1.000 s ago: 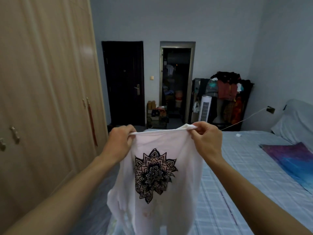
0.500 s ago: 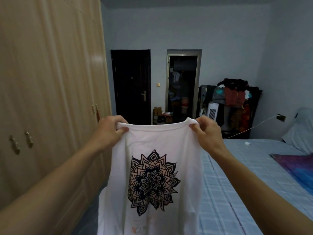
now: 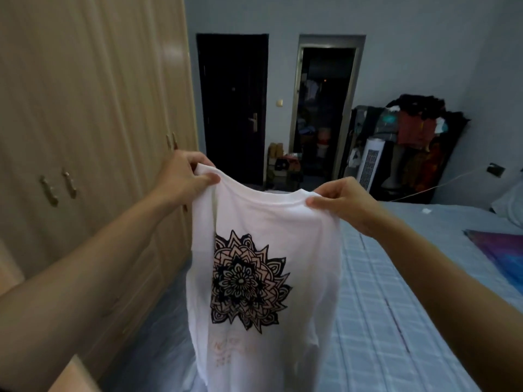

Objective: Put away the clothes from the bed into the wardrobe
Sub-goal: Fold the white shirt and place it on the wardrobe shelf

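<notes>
I hold a white T-shirt [image 3: 311,250] up in front of me by its top edge, one hand at each shoulder. My left hand [image 3: 184,176] pinches the left shoulder with the thumb laid over the front of the fabric and the fingers curled behind it. My right hand [image 3: 343,200] grips the right shoulder the same way, a little lower than the left. The shirt hangs down between my arms, its black mandala print [image 3: 249,281] facing me, with faint pinkish lettering below that I cannot read. It hangs in the air over the gap between the wardrobe [image 3: 85,108] on my left and the near left edge of the bed [image 3: 410,292] on my right. The wardrobe doors are closed, and a pair of handles [image 3: 58,188] sits just left of my left forearm. A purple and blue cloth [image 3: 503,253] lies at the bed's right edge, near a pillow [image 3: 509,206]. At the far wall are a dark door [image 3: 233,108] and a loaded clothes rack [image 3: 418,137].
</notes>
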{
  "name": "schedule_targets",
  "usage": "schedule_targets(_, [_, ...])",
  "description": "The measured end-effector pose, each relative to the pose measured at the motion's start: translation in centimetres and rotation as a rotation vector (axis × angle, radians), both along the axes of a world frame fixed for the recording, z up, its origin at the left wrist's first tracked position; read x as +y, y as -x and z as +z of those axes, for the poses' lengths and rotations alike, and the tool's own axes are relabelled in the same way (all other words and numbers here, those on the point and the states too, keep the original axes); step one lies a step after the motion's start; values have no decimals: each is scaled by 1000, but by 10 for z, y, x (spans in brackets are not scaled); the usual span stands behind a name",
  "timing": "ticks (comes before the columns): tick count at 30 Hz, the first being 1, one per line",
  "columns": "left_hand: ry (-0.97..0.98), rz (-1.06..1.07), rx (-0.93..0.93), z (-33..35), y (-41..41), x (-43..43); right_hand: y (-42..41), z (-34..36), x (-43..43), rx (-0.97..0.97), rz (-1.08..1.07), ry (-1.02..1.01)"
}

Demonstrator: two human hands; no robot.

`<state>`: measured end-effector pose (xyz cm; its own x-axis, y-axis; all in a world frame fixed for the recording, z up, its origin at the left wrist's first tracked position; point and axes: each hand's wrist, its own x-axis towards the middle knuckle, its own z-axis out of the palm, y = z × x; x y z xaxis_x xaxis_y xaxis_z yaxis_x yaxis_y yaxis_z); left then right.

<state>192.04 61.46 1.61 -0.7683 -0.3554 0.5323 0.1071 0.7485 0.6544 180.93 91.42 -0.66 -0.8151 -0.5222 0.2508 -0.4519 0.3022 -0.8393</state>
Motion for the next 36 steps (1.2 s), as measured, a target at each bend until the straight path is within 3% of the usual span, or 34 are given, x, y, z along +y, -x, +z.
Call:
schedule_targets(3, [-25,-21,-13,-4,-4,-12,9,-11,-10,52,-130,-18])
schedule_targets(10, [-248,-170,-37,-4,-21,-29,19,-26,-28,174,-344,224])
schedule_targets(20, [-575,-310,-194,-18,-35,-34,18,-15,-23,11,-187,236])
schedule_targets(22, [-658,-258,-253,-21,-26,-33,22,-13,-27,-55,-191,201])
schedule_targets(27, [-786,188,-200,-35,28,-9,36,-21,-74,-130,-419,94])
schedule_targets(31, [-691,210,-123,-47,44,35,16,-39,-104,-173,-396,205])
schedule_targets(36, [-517,71,-103,-51,31,81,-15,-46,-108,-151,-229,327])
